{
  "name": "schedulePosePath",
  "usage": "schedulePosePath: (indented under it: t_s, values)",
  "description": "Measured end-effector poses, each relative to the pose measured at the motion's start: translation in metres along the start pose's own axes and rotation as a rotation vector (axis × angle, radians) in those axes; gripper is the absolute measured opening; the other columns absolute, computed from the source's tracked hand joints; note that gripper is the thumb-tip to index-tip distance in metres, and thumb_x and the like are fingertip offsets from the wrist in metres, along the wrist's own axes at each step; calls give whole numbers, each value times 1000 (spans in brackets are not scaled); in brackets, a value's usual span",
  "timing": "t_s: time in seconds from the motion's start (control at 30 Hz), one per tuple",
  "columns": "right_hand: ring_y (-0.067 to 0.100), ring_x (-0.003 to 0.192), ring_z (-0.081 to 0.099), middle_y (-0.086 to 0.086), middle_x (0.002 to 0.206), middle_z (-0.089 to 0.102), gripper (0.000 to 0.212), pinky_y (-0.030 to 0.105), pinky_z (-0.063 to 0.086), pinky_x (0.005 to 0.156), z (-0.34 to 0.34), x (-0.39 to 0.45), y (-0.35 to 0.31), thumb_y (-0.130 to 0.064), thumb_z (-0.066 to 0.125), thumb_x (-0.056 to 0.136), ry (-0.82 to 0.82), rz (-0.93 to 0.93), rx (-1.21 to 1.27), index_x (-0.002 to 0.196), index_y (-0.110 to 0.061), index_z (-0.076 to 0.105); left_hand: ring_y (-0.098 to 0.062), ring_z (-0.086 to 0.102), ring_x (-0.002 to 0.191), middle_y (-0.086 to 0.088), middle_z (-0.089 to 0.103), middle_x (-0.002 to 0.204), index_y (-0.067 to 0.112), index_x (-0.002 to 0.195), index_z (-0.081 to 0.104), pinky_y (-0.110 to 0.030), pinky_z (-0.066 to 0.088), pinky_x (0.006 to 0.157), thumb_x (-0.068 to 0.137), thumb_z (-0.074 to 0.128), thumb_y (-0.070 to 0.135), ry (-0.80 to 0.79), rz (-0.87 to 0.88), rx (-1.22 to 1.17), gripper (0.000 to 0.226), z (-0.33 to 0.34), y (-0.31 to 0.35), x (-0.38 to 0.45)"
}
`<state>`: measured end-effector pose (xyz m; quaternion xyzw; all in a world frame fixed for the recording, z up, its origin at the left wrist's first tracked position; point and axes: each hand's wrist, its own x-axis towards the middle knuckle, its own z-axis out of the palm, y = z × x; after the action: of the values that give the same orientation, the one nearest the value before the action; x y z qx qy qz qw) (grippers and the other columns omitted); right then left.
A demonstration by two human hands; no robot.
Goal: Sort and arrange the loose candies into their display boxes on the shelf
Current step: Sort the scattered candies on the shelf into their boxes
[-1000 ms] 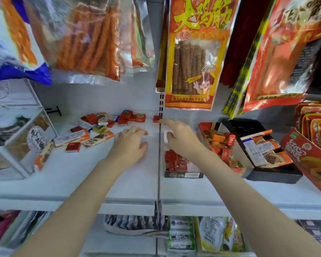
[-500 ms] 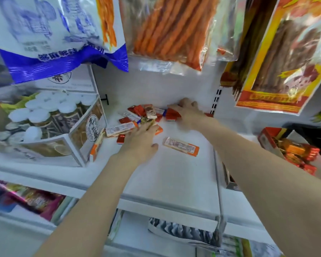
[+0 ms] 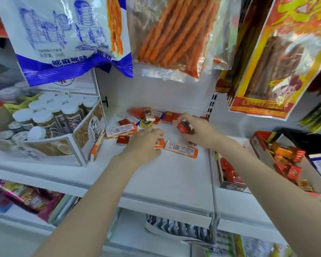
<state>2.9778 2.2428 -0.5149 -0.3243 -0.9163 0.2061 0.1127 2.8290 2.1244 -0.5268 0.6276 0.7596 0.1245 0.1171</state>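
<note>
**A white shop shelf with snack bags hanging above**

The shelf [image 3: 170, 175] is white and flat, with a white back wall [image 3: 156, 93] behind it. A thin metal divider [image 3: 212, 180] splits the shelf. Big bags hang from above — a blue and white bag [image 3: 67, 38], a clear bag of orange sticks [image 3: 174, 32], and a yellow and red bag [image 3: 282, 56]. On the left stands a box of jars with white lids [image 3: 50, 119]. Below is a lower shelf [image 3: 26, 216] with more packets — they look blurry. The light is bright and even.
</note>
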Motion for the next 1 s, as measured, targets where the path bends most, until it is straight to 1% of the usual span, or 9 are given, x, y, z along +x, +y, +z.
schedulePosePath:
  t_s: [0.1, 0.17, 0.27, 0.43, 0.6, 0.7, 0.8, 0.93, 1.0]
  values:
    - [20, 69, 57, 9, 106, 52, 32, 22, 49, 55, -14, -40, -10, -6, 55, 86, 81, 21, 175, 107, -26, 42, -26, 41, 122, -3, 43, 135, 23, 133, 40, -41, 37, 98, 88, 55, 22, -46, -22, 92, 48, 3, 4, 0]
    - [20, 71, 56, 7, 105, 53, 31, 31, 52, 64, -26, -65, -11, -8, 54, 85, 98, 16, 100, 107, -27, 43, -27, 44, 118, -5, 47, 130, 23, 131, 42, -40, 39, 95, 89, 52, 17, -43, -51, 93, 45, 3, 6, 0]
    - [24, 94, 57, 6, 114, 55, 34, 39, 51, 83, -48, -94, 4, -16, 56, 87, 157, 77, -78, 117, -25, 45, -27, 45, 116, -6, 48, 128, 23, 131, 43, -40, 42, 93, 89, 51, 11, -25, -59, 115, 45, 4, 11, -3]
    - [31, 109, 53, 11, 122, 55, 35, 39, 45, 87, -67, -152, 45, -24, 53, 90, 246, 316, -218, 124, -26, 47, -28, 40, 124, -8, 42, 137, 21, 136, 39, -40, 38, 99, 89, 52, 13, 46, -31, 121, 50, 9, 28, -8]
    - [34, 96, 56, 14, 108, 56, 38, 42, 51, 76, -79, -173, 66, -22, 57, 88, 384, 436, -301, 125, -23, 52, -27, 36, 127, -6, 38, 140, 19, 135, 41, -40, 30, 104, 91, 48, 12, 95, 77, 17, 44, 13, 75, -8]
    - [38, 105, 49, 15, 117, 51, 41, 46, 47, 83, -76, -179, 73, -19, 55, 88, 315, 468, -351, 128, -24, 50, -26, 40, 123, -6, 39, 139, 19, 135, 41, -37, 32, 102, 91, 47, 12, 99, 169, -10, 45, 17, 106, -8]
    - [39, 109, 44, 15, 126, 47, 39, 44, 40, 90, -79, -186, 77, -16, 51, 91, 293, 480, -367, 129, -23, 50, -24, 38, 124, -4, 39, 139, 20, 134, 41, -37, 30, 103, 90, 48, 11, 104, 234, -17, 45, 23, 127, -9]
    - [25, 79, 50, 13, 113, 52, 35, 32, 41, 65, -89, -191, 77, -11, 45, 93, 351, 464, -288, 125, -19, 55, -24, 31, 128, -2, 38, 139, 20, 133, 43, -37, 29, 104, 90, 47, 13, 107, 241, 19, 43, 28, 125, -10]
    - [21, 77, 47, 11, 106, 52, 37, 30, 39, 65, -88, -192, 75, -6, 46, 91, 298, 465, -284, 125, -18, 55, -24, 32, 128, -3, 38, 139, 20, 132, 44, -37, 30, 104, 91, 47, 12, 103, 230, 31, 43, 27, 120, -9]
